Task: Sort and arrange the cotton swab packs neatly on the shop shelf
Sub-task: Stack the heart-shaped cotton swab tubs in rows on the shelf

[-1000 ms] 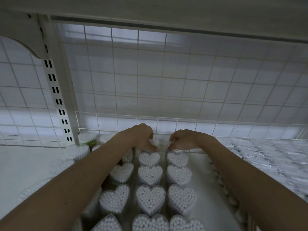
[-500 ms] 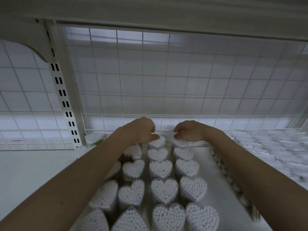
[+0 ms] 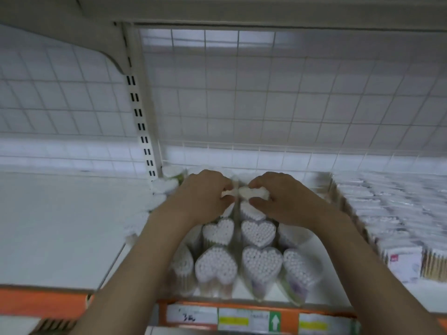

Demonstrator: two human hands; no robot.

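Note:
Heart-shaped cotton swab packs [image 3: 215,265] stand in rows on the white shelf [image 3: 60,228], swab tips facing up. My left hand [image 3: 203,197] grips one pack [image 3: 227,192] in the middle of the rows, fingers curled round it. My right hand [image 3: 278,197] grips the neighbouring pack [image 3: 254,192] beside it, thumb below and fingers over the top. Both held packs sit side by side, nearly touching. More heart packs [image 3: 167,183] stand at the back left by the shelf upright, partly hidden by my hands.
Flat rectangular swab packs [image 3: 399,259] fill the shelf's right side. A white wire grid [image 3: 266,105] backs the shelf, with a slotted upright [image 3: 139,117] left of it. An orange price rail [image 3: 242,317] with labels runs along the front edge. Bare shelf lies to the left.
The view has pulled back and the front edge now shows. Both hands have come forward from the back row and now grip two packs further forward in the rows.

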